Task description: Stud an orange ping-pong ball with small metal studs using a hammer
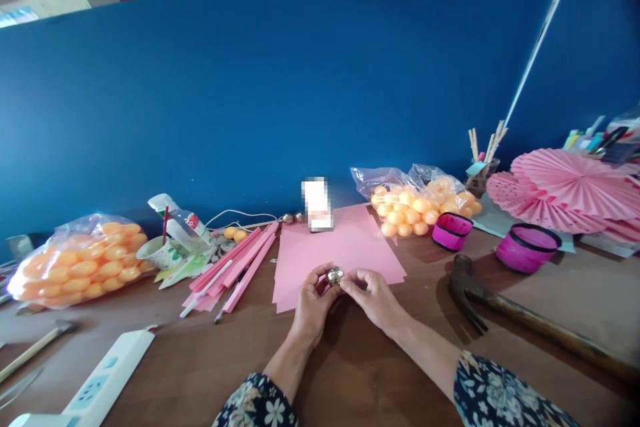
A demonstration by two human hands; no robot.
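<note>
Both of my hands meet over the front edge of a pink paper sheet (340, 247) on the brown table. My left hand (313, 303) and my right hand (373, 293) pinch a small shiny silver ball (335, 275) between their fingertips. The fingers of both hands are curled round it. Two more small silver balls (293, 217) lie at the far edge of the pink sheet, near the blue wall.
Pink paper strips (235, 263) lie left of the sheet. Bags of orange balls sit at far left (75, 260) and right of centre (420, 203). Two magenta cups (527, 247), pink paper fans (565, 190), a claw hammer (500, 310), a power strip (100, 380) and a paper cup (160, 253) surround them.
</note>
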